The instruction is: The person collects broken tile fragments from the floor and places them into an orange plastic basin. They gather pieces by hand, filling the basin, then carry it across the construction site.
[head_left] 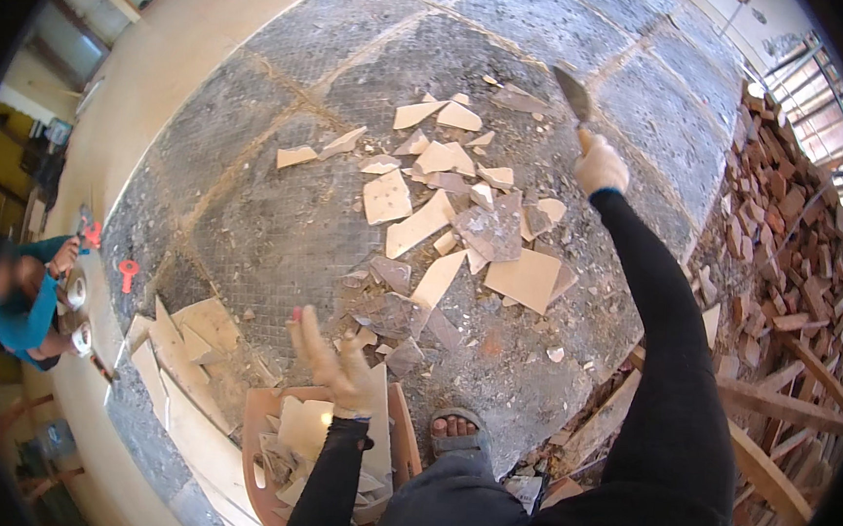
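My right hand (601, 166), in a pale glove, is closed around the wooden handle of a pointed trowel (574, 94) over the bare floor at the far right. Its metal blade points away and slightly left. My left hand (343, 373), also gloved, is open with its fingers apart and nothing in them; one fingertip shows pink. Below it stands an orange-brown tub (251, 429) holding broken tile pieces (303, 427). Between and beyond my hands lies a heap of broken tiles (523, 278), cream and grey, some face up and some turned over.
Long tile pieces (199, 394) lie left of the tub. Broken bricks (787, 206) and wooden planks (785, 406) are piled on the right. A crouching person (23, 304) in a teal sleeve is at the far left, near a red tool (127, 275). My sandalled foot (457, 430) is beside the tub.
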Available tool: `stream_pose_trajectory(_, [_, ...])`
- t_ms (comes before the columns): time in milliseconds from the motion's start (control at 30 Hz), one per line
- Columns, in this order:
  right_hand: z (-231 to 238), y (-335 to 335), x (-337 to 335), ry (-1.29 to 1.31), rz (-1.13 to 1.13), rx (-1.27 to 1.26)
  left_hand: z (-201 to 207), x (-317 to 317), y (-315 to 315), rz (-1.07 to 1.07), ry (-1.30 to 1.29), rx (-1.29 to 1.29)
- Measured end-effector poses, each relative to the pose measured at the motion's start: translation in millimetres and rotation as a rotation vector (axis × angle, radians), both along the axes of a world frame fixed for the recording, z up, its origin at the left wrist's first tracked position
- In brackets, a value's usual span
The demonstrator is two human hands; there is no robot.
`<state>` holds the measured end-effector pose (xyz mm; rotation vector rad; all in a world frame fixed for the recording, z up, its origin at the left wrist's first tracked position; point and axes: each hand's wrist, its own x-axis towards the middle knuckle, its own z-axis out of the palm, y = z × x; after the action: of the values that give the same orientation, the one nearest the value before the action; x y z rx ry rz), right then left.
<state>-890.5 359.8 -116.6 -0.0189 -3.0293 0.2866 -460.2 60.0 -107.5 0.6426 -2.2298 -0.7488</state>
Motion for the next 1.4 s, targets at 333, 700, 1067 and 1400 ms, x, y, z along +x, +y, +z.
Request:
stream_pose_trajectory(333, [-31.4, -67.2, -34.1, -0.077, 0.481, 0.078, -20.6, 49.3, -23.3, 0.212, -0.013, 0.137])
stream_pose_trajectory(700, [23.0, -69.9, 67.2, -0.24, 0.965, 0.086, -23.7, -21.9, 8.8, 0.013, -0.032, 0.106])
stream_pose_trajectory(1067, [29.4, -16.7, 269.9, -0.207, 0.971, -0.312, -30.3, 7.7, 9.7, -0.014, -0.026, 0.107])
stream_pose_trajectory(1400, [-15.3, 120.8, 354.7, -0.314, -0.482, -0.926, -40.6, -15.3, -19.5, -0.133, 0.029, 0.156])
